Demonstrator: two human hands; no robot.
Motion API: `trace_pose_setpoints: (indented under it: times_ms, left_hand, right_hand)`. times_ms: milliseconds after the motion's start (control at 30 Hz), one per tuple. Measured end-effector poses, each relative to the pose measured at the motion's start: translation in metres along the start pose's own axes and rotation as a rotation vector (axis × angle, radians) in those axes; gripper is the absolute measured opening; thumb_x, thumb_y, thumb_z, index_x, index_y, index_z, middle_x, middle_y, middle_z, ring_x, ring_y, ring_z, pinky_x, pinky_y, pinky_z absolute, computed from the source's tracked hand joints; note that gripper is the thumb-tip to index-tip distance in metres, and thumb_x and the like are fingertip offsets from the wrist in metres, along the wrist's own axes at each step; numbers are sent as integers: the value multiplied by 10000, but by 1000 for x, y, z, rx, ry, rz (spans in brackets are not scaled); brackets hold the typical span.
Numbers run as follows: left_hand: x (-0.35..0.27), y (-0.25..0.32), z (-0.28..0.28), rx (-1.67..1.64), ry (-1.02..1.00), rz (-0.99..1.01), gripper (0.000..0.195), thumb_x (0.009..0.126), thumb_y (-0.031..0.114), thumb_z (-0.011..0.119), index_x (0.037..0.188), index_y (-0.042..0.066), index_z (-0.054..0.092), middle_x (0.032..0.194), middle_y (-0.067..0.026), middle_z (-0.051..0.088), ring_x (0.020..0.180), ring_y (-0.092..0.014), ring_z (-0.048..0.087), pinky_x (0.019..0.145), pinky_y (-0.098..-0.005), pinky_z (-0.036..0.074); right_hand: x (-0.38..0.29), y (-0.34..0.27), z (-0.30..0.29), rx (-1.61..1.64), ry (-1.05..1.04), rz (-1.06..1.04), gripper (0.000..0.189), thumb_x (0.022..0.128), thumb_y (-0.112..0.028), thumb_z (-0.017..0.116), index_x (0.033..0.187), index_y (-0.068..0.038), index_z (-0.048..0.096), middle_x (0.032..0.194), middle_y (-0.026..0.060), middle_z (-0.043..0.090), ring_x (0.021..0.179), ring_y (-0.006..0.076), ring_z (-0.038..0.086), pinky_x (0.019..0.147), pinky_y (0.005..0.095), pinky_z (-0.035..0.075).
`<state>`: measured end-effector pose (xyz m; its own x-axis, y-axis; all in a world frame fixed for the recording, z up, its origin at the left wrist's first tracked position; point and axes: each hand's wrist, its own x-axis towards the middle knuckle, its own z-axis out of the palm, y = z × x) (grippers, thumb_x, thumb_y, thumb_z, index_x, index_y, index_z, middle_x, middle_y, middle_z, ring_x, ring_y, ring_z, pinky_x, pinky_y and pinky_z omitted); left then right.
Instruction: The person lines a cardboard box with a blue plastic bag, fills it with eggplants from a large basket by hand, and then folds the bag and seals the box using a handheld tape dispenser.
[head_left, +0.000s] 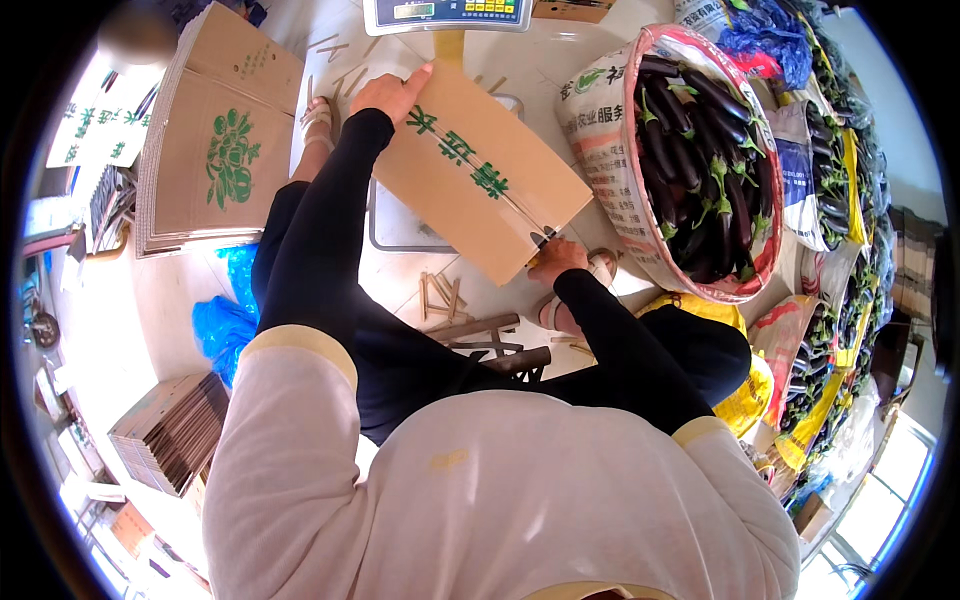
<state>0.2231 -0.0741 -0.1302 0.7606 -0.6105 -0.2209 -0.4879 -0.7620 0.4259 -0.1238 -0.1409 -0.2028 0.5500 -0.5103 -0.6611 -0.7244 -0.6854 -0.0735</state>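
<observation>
A closed cardboard box (442, 195) with green printing lies tilted across the metal platform (409, 221) of a scale. My left hand (390, 94) grips its far left end, the thumb stretched along the edge. At the near right end, my right hand (559, 259) is closed around a tape dispenser (544, 237), partly hidden by the fingers and seen only as a dark edge with some yellow. Shiny clear tape (517, 210) runs along the seam towards the dispenser. The scale's display unit (450, 13) stands beyond the box on a yellow post.
A woven sack (592, 142) full of eggplants (686, 165) stands close on the right, with more eggplant sacks behind. Flattened cartons (217, 142) lean at left; others (169, 435) are stacked nearer. Small wooden sticks (442, 296) and a blue plastic bag (221, 330) lie on the floor.
</observation>
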Motion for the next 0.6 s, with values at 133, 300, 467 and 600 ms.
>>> trace_pose_setpoints:
  times_ms: [133, 300, 467, 600]
  left_hand:
    - [5, -5, 2, -25, -34, 10, 900, 795, 748, 266, 867, -59, 658, 936, -285, 611, 949, -389, 577, 857, -431, 416]
    - [10, -7, 4, -1, 11, 5, 866, 771, 756, 299, 886, -16, 674, 916, -221, 645, 929, -340, 609, 812, -407, 453]
    - [9, -8, 9, -6, -17, 30, 857, 788, 742, 290, 911, -19, 663, 957, -244, 626, 966, -366, 583, 855, -414, 427]
    - [8, -5, 4, -2, -11, -25, 854, 772, 747, 312, 942, -11, 666, 963, -206, 647, 960, -332, 604, 833, -404, 450]
  right_hand:
    - [-8, -7, -15, 24, 2, 8, 466, 591, -279, 688, 988, -47, 610, 949, 162, 650, 909, 310, 634, 776, 387, 518]
    - [-3, 2, -10, 115, 9, 36, 554, 549, -338, 732, 998, -40, 604, 958, 137, 661, 905, 295, 641, 772, 371, 519]
    - [5, 3, -28, 24, -135, -18, 566, 534, -380, 743, 974, -38, 640, 939, 125, 666, 894, 278, 645, 763, 363, 521]
    - [-7, -6, -43, -111, -206, -13, 511, 563, -366, 718, 943, -29, 663, 955, 143, 665, 914, 275, 645, 769, 367, 522]
